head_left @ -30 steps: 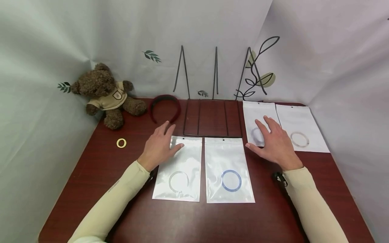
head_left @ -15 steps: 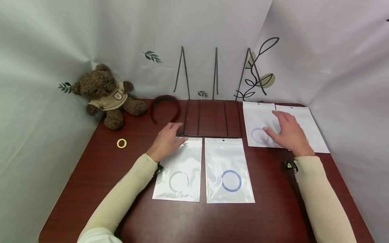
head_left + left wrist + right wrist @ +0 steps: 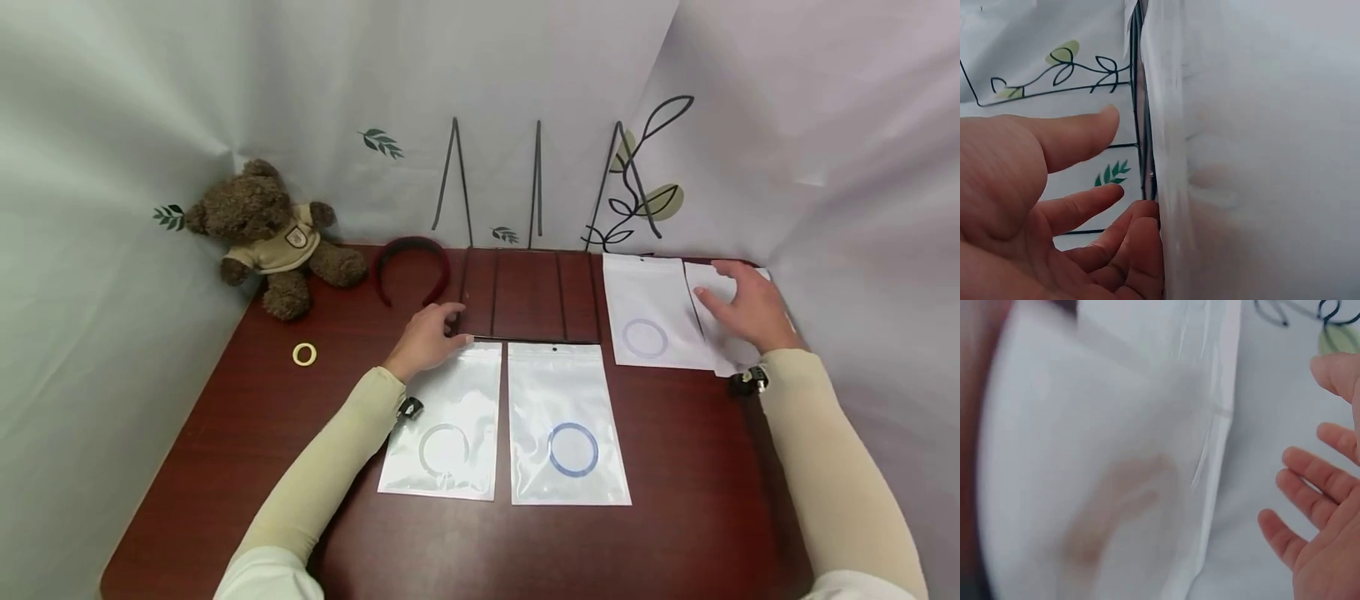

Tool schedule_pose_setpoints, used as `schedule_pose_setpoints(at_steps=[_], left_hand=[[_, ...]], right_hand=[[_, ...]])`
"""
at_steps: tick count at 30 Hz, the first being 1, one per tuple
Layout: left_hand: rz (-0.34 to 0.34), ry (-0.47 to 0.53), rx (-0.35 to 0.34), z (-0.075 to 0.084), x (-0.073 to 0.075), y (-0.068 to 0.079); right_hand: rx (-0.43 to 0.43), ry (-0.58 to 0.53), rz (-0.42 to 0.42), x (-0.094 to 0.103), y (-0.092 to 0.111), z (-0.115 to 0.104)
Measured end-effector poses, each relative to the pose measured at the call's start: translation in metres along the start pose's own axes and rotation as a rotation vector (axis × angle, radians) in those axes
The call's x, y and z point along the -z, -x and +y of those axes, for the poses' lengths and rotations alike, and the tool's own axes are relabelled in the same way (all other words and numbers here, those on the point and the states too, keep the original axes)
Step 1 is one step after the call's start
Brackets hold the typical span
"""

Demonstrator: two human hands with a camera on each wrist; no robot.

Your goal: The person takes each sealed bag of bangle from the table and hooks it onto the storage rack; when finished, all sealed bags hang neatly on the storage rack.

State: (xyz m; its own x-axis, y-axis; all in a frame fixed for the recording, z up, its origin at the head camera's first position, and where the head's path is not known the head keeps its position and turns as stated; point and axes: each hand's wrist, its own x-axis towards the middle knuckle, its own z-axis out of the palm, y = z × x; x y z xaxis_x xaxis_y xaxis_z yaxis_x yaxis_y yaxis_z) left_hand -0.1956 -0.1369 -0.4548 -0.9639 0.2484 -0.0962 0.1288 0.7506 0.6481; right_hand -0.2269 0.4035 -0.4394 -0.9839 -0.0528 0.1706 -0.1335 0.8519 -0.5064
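My left hand (image 3: 429, 337) is over the top end of a white zip pouch (image 3: 441, 417) that shows a pale bangle, near the front corner of a black wire rack (image 3: 525, 340). Its fingertips are right at the pouch's edge in the left wrist view, thumb extended. Beside it lies a second zip pouch (image 3: 566, 392) with a blue bangle (image 3: 573, 450). At the right, my right hand (image 3: 753, 308) overlaps the far-right pouch (image 3: 720, 287), partly hiding it. Its fingers are spread, and they hold nothing in the right wrist view. Another pouch (image 3: 651, 287), with a lilac bangle (image 3: 645, 338), adjoins it.
A brown teddy bear (image 3: 281, 233) leans at the back left beside a dark red headband (image 3: 412, 246). A small yellow ring (image 3: 304, 347) lies on the table's (image 3: 247, 425) left side. White curtains (image 3: 525, 58) close in the back and sides.
My right hand has travelled right, from the lilac-bangle pouch to the far-right one. My left hand has shifted a little right along the top of its pouch.
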Motion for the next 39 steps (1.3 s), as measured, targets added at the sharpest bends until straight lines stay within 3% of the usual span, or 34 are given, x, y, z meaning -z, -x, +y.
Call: schedule_pose_setpoints(at_steps=[12, 16, 21, 39], left_hand=[[0.004, 0.018, 0.047, -0.006, -0.004, -0.013], [0.012, 0.011, 0.059, -0.007, -0.005, -0.016], [0.004, 0.019, 0.094, -0.004, -0.006, -0.017], [0.03, 0.003, 0.093, -0.002, -0.005, -0.018]], right_hand=[[-0.161, -0.076, -0.085, 0.012, -0.036, 0.054], [-0.254, -0.105, -0.124, 0.014, -0.04, 0.066], [-0.292, -0.077, -0.147, 0.014, -0.039, 0.079], [-0.312, -0.005, -0.161, 0.01, -0.033, 0.075]])
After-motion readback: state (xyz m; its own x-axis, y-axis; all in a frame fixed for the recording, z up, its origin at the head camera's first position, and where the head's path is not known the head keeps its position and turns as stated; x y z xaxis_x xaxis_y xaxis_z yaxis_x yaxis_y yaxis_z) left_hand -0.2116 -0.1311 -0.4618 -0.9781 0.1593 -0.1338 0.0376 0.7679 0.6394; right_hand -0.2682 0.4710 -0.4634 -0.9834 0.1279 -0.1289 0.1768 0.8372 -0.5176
